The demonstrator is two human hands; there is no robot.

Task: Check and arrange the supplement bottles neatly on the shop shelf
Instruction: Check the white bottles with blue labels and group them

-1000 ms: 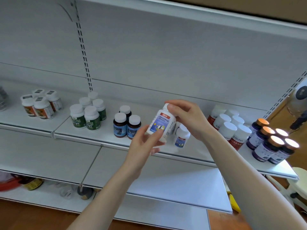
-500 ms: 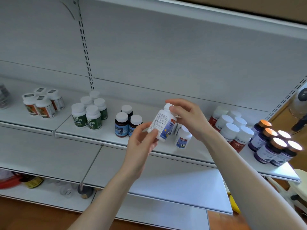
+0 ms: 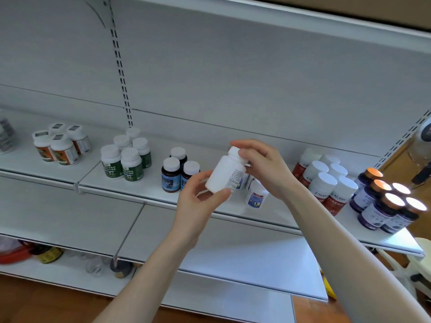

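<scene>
Both bare forearms rise from the lower edge toward the centre of the frame. The left hand (image 3: 198,201) curls round the base of a white bottle (image 3: 224,176). The right hand (image 3: 263,171) pinches its cap from above.

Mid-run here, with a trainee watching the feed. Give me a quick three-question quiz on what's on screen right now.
1. True or false: the white bottle is standing on the shelf.
2. What colour are the caps of the purple bottles at the shelf's right end? A white, B orange, C green.
3. How many dark blue-labelled bottles stand just left of the left hand?
Key: 1 false, the left hand holds its base and the fingers of the right hand grip its cap end; 2 B; 3 three.
</scene>
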